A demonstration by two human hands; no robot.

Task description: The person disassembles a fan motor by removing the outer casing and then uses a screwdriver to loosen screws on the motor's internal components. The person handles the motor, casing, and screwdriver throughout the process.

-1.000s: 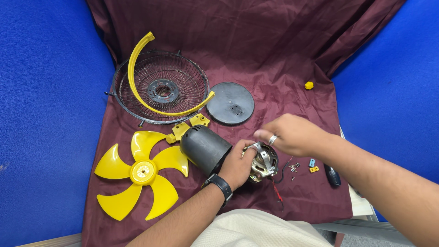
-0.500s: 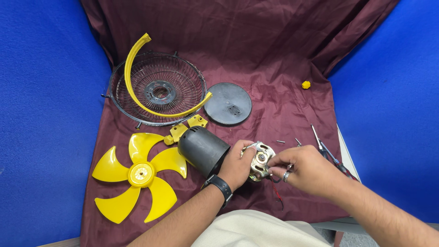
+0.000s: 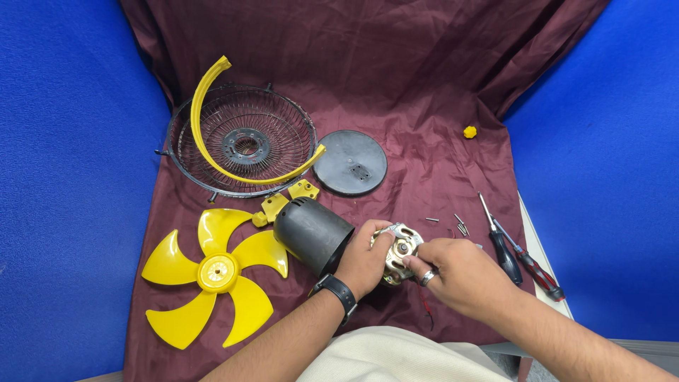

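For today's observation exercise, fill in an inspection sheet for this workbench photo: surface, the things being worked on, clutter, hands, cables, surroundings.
Surface: maroon cloth, wrinkled, covering the work area.
Job's things: metal fan motor held up between both hands; black motor housing lying on its side beside it.
Clutter: yellow fan blade, wire guard with a yellow ring strip, black round cover, yellow brackets, yellow knob, loose screws, two screwdrivers.
Hands: left hand grips the motor's side; right hand, wearing a ring, touches its front.
Cables: a thin red wire hangs below the motor.
Surroundings: blue panels on both sides.
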